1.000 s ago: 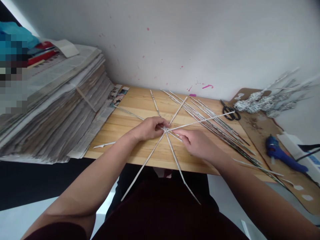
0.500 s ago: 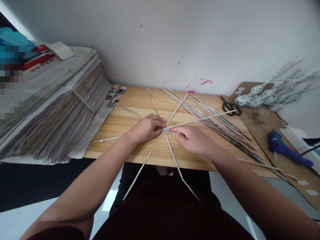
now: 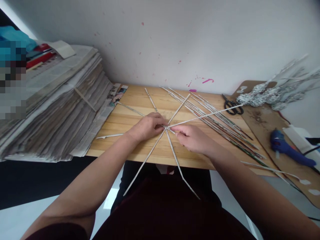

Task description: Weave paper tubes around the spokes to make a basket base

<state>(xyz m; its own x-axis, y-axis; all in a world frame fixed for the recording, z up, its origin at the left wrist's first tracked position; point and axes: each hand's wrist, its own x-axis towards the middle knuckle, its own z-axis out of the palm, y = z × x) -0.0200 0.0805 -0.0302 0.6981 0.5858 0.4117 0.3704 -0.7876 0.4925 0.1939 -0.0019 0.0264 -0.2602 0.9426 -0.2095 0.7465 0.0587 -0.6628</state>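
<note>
Several thin rolled-paper sticks (image 3: 176, 155) cross at one centre and spread out like spokes on the wooden table (image 3: 135, 95). My left hand (image 3: 151, 126) rests on the left side of the crossing, its fingers closed on the sticks there. From the right, my right hand (image 3: 188, 135) pinches a short length of paper stick beside the centre, thumb against forefinger. One long stick (image 3: 212, 114) slants from the centre up towards the black scissors (image 3: 233, 106). Two spokes hang past the table's front edge, and one of them is bent.
A tall newspaper stack (image 3: 72, 110) stands at the left. Loose paper sticks (image 3: 212, 125) lie in a bundle to the right. Beyond them are a brown board (image 3: 260, 125), a blue glue gun (image 3: 287, 150), a white power strip (image 3: 302, 136) and foil-like twisted paper bundles (image 3: 262, 95).
The long slanting stick has swung slightly, its far end now further right and over the scissors. Both hands stay at the crossing; the right fingers have shifted a little.
</note>
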